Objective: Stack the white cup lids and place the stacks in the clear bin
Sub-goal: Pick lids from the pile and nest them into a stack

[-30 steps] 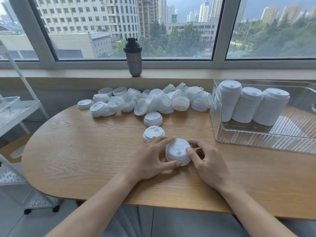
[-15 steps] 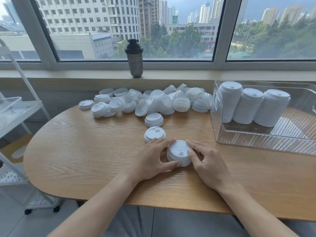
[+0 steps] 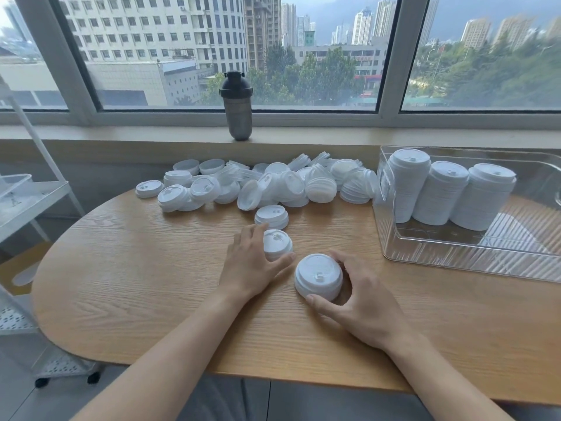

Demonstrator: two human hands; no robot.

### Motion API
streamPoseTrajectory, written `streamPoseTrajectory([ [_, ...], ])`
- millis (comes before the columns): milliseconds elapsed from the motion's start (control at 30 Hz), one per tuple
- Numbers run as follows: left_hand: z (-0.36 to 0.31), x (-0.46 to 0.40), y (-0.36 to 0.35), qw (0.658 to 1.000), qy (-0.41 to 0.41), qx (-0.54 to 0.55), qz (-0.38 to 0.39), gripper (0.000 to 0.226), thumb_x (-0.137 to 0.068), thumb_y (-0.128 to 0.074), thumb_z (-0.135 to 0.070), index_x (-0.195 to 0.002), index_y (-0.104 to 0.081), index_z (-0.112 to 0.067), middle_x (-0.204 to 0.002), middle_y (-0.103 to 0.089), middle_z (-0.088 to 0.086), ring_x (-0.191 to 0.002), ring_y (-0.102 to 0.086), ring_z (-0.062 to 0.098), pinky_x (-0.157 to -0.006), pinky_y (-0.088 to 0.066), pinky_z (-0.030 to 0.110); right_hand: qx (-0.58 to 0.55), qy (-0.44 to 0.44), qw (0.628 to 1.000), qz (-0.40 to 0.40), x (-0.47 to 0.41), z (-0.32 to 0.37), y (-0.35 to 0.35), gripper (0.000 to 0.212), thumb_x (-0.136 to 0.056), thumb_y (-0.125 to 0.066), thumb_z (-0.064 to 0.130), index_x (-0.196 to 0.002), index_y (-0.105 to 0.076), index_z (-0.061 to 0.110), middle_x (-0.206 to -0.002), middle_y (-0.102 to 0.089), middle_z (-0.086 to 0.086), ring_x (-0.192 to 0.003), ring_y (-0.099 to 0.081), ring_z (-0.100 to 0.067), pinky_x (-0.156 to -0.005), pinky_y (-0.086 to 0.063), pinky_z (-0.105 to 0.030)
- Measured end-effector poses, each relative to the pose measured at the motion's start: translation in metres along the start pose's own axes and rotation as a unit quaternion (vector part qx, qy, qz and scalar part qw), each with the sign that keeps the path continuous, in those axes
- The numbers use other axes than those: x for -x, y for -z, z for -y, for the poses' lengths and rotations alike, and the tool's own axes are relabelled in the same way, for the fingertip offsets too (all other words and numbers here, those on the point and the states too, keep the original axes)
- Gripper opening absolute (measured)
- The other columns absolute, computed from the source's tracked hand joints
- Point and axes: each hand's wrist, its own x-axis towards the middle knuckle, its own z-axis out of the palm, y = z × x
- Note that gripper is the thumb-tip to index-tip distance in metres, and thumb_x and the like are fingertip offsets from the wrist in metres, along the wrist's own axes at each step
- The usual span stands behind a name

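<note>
Since finished tall lid stacks (image 3: 446,192) already stand inside the clear bin (image 3: 473,253) at the table's right, the loose lid pile (image 3: 273,183) by the sill feeds small starter stacks up front. Right hand (image 3: 361,302) curls round a short lid stack (image 3: 318,276), steadying it as base. Left hand (image 3: 252,262) cups the next small stack (image 3: 277,243), likely to merge on top.

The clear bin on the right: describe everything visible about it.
The clear bin is a transparent, plastic-looking rectangular tub with ribbed walls and floor and rounded corners. It sits upright on the wooden table at the right, its right end cut off by the frame. Inside, three tall stacks of white lids lean toward the left. Neither hand touches it.
</note>
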Motion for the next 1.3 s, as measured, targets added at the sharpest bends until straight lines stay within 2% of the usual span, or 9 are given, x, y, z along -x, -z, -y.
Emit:
streamPoseTrajectory([
  [267,0.001,-0.002,0.002,0.998,-0.030,0.036,0.047,0.086,-0.087,-0.069,-0.053,-0.159,-0.033,-0.024,-0.158,-0.042,-0.003,-0.147,-0.032,0.018,-0.121,-0.022,0.040,-0.005,0.012,1.000,-0.013,-0.002,-0.005,-0.004,0.089,-0.066,-0.071,0.075,-0.141,-0.046,0.034,-0.133,-0.054,0.021,-0.126,-0.048,0.000,-0.110,-0.041,-0.031],
  [500,0.000,0.005,0.001,1.000,-0.012,-0.018,0.004,0.098,-0.077,-0.069,-0.071,-0.156,-0.035,-0.024,-0.141,-0.048,0.000,-0.134,-0.041,0.022,-0.114,-0.032,0.040,-0.004,0.023,1.000,-0.017,-0.002,-0.006,-0.004,0.082,-0.067,-0.074,0.072,-0.137,-0.048,0.038,-0.129,-0.055,0.024,-0.122,-0.049,0.002,-0.107,-0.042,-0.026],
  [600,0.000,0.005,0.004,0.998,-0.042,0.026,0.036,0.087,-0.087,-0.071,-0.048,-0.160,-0.030,-0.025,-0.157,-0.041,-0.001,-0.150,-0.027,0.021,-0.125,-0.014,0.040,-0.006,0.025,1.000,-0.019,-0.002,-0.007,-0.004,0.084,-0.066,-0.073,0.071,-0.138,-0.048,0.037,-0.130,-0.055,0.024,-0.122,-0.049,0.001,-0.107,-0.041,-0.026],
  [667,0.001,0.006,0.005,0.996,-0.055,0.048,0.041,0.090,-0.085,-0.071,-0.049,-0.161,-0.028,-0.024,-0.161,-0.037,-0.001,-0.152,-0.023,0.018,-0.127,-0.009,0.041,-0.006,0.025,1.000,-0.018,-0.003,-0.007,-0.004,0.084,-0.066,-0.074,0.071,-0.138,-0.048,0.036,-0.130,-0.055,0.023,-0.123,-0.049,0.001,-0.107,-0.041,-0.026],
  [800,0.003,0.009,0.005,0.999,0.011,0.032,-0.003,0.097,-0.072,-0.070,-0.075,-0.149,-0.046,-0.021,-0.141,-0.049,0.002,-0.132,-0.044,0.020,-0.114,-0.036,0.041,-0.010,0.027,0.999,-0.020,-0.002,-0.007,-0.005,0.083,-0.065,-0.074,0.069,-0.137,-0.049,0.036,-0.129,-0.056,0.023,-0.122,-0.049,0.001,-0.106,-0.040,-0.023],
  [900,0.003,0.008,0.006,0.999,0.028,0.034,-0.011,0.081,-0.071,-0.077,-0.071,-0.133,-0.059,-0.022,-0.130,-0.057,-0.004,-0.121,-0.050,0.017,-0.106,-0.043,0.040,-0.007,0.023,1.000,-0.019,-0.003,-0.007,-0.004,0.084,-0.065,-0.076,0.069,-0.138,-0.049,0.036,-0.129,-0.055,0.022,-0.122,-0.049,0.001,-0.106,-0.039,-0.021],
  [1000,0.005,0.007,0.008,0.994,0.033,0.107,0.001,0.078,-0.070,-0.086,-0.058,-0.133,-0.061,-0.020,-0.126,-0.059,-0.008,-0.113,-0.057,0.011,-0.102,-0.048,0.036,-0.005,0.024,1.000,-0.019,-0.003,-0.007,-0.005,0.083,-0.066,-0.076,0.068,-0.138,-0.049,0.036,-0.129,-0.055,0.023,-0.122,-0.048,0.002,-0.106,-0.038,-0.019],
  [1133,0.005,0.008,0.012,0.986,0.028,0.160,0.024,0.072,-0.072,-0.092,-0.036,-0.135,-0.060,-0.018,-0.127,-0.058,-0.008,-0.095,-0.058,-0.010,-0.080,-0.042,0.003,-0.006,0.022,1.000,-0.019,-0.002,-0.006,-0.004,0.083,-0.065,-0.074,0.070,-0.137,-0.049,0.037,-0.127,-0.055,0.024,-0.121,-0.049,0.002,-0.105,-0.040,-0.022],
  [1300,0.004,0.010,0.015,0.976,0.018,0.214,0.039,0.070,-0.076,-0.090,-0.032,-0.137,-0.059,-0.019,-0.129,-0.062,-0.006,-0.095,-0.060,-0.015,-0.077,-0.044,0.004,-0.011,0.024,0.999,-0.019,-0.001,-0.004,-0.002,0.081,-0.065,-0.076,0.068,-0.136,-0.050,0.036,-0.125,-0.055,0.026,-0.119,-0.050,0.001,-0.104,-0.043,-0.027],
])
